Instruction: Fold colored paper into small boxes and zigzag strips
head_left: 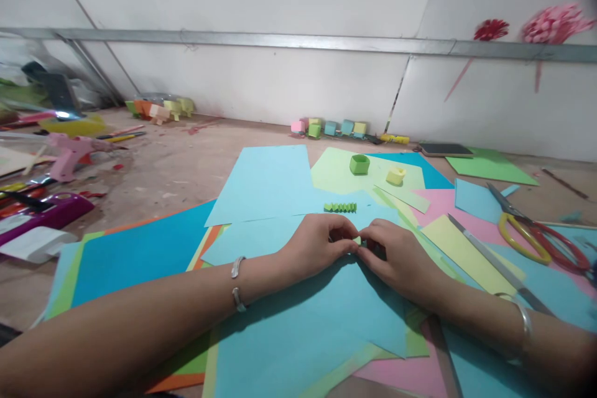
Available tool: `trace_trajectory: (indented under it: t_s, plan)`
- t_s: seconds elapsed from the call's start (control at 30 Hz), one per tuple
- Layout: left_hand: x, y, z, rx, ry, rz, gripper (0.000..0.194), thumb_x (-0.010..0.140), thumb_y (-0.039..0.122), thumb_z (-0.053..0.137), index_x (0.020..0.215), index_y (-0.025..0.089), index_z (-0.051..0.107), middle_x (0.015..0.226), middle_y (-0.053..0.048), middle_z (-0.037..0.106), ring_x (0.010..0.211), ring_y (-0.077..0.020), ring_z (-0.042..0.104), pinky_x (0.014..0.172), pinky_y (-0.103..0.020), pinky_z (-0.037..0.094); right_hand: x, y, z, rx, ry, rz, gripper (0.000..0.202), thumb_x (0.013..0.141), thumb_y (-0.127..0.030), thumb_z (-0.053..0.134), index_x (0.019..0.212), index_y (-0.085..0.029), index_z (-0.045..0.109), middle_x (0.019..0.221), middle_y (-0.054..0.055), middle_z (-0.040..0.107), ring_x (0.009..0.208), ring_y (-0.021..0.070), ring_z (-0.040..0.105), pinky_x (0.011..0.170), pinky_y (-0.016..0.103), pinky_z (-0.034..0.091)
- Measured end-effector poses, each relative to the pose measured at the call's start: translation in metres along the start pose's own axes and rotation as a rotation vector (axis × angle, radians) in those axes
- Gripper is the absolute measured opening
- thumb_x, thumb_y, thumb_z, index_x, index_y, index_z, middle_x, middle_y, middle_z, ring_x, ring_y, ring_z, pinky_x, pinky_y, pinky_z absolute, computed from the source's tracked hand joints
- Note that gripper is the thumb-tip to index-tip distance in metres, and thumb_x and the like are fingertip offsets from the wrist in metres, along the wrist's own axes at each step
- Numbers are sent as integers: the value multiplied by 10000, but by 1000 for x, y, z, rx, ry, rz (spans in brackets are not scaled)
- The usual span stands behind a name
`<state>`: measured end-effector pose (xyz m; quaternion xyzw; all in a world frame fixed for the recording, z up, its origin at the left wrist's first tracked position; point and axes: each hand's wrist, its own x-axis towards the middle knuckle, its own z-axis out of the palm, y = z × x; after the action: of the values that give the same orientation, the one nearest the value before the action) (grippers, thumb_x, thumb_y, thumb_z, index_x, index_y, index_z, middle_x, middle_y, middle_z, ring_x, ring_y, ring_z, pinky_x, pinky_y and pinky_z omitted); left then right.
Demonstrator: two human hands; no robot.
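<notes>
My left hand and my right hand meet over light blue paper, fingertips pinched together. Between them shows a small pale green piece of paper, mostly hidden by the fingers. Just beyond my left hand lies a folded green zigzag strip. Farther back, on pale green paper, stand a green paper ring and a small yellow folded piece.
Scissors and a metal blade or ruler lie on the right. A pink glue gun and a purple tool are at left. Small paper cubes line the wall.
</notes>
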<state>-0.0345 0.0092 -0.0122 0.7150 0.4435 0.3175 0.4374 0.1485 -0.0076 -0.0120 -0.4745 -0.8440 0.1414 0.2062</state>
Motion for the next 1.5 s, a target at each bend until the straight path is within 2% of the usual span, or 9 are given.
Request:
trace_trajectory:
  t_s: [0.1,0.23,0.4,0.6,0.73,0.93,1.13,1.3,1.5]
  plan:
    - [-1,1,-2,165,19,96,118,730,97,686,823,156,728,748,-13,711,648,-124,589,624,-242,475,1,1,-2,-10,-41,24,137,891,-227,580,772,-167,610,753,29,552,701,164,528,615,276,385]
    - [-3,-1,-2,242,-2,173,150,769,94,672,886,160,736,809,-34,722,678,-135,609,624,-244,478,2,-1,-6,-44,-75,50,115,862,-216,624,760,-164,630,728,22,556,678,160,528,596,268,376]
    - [-5,-4,-2,299,-18,261,129,790,103,658,877,165,730,786,-37,703,686,-144,617,626,-247,479,1,-4,-7,-58,-55,22,98,829,-149,614,737,-167,641,716,25,599,655,149,544,576,254,380]
    - [-3,-1,-1,221,4,181,219,790,68,621,955,174,716,821,-31,724,734,-153,641,661,-258,499,4,1,-15,67,-57,51,141,832,-157,568,802,-192,700,751,27,684,654,153,590,578,264,421]
    - [-2,-2,-1,208,86,169,205,782,64,612,919,179,711,842,-31,726,732,-156,636,677,-276,507,8,7,-17,118,-81,55,169,827,-197,570,890,-212,726,784,28,700,678,162,617,595,276,459]
    - [0,-8,-2,215,106,255,227,754,13,621,849,186,734,793,-21,690,684,-135,592,658,-263,480,8,9,-19,70,-111,10,172,858,-244,555,889,-217,721,762,31,658,669,163,597,595,286,462]
    - [2,-10,-1,122,125,345,180,810,51,636,829,179,761,761,-24,670,709,-142,605,674,-261,467,15,7,-30,204,-258,27,158,869,-281,564,860,-208,703,789,38,677,685,171,611,604,291,490]
    - [4,-13,-1,86,46,378,130,782,91,702,820,190,778,764,-21,682,684,-134,606,655,-256,475,14,7,-27,113,-232,-64,163,849,-229,546,750,-212,675,719,28,636,646,160,595,571,273,474]
    - [10,-12,0,189,-7,333,160,750,36,684,782,167,771,737,-37,709,708,-166,632,645,-275,474,12,5,-23,55,-191,-103,180,850,-180,523,779,-212,685,740,31,642,644,151,587,564,264,467]
